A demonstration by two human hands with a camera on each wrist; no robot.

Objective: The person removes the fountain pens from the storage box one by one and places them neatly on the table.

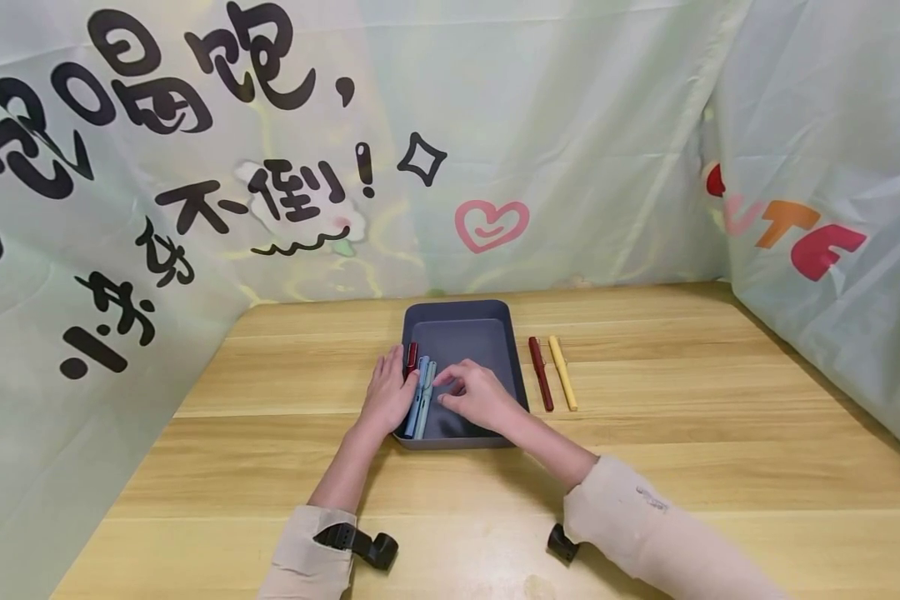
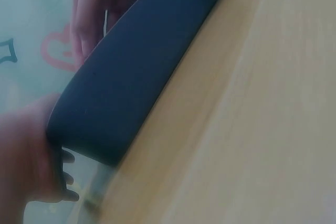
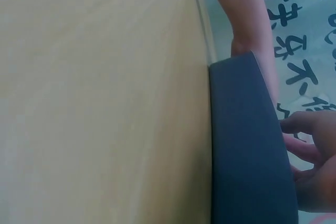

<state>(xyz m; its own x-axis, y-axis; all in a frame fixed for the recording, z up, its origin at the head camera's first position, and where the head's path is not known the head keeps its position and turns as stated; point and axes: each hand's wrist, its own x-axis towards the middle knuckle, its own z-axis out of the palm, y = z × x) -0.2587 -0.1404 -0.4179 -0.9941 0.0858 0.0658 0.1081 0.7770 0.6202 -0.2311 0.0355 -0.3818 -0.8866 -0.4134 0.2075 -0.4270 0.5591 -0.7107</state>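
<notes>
In the head view my left hand (image 1: 388, 393) holds the left side of a dark grey tray (image 1: 476, 342), fingers along the outer wall and thumb over the rim. Against the tray's left side lie a dark red pen (image 1: 412, 353), partly covered by that hand, a blue pen (image 1: 418, 407) and a grey-green pen (image 1: 427, 402). Over the tray hovers my right hand (image 1: 480, 395), thumb and forefinger apart beside the grey-green pen, nothing between them. Both wrist views show mostly the tray's outer wall (image 2: 131, 72), which hides the pens.
To the right of the tray, a dark red pen (image 1: 541, 373) and a yellow pen (image 1: 562, 372) lie side by side on the wooden table (image 1: 682, 400). Printed curtains (image 1: 585, 150) hang behind the table and along both sides.
</notes>
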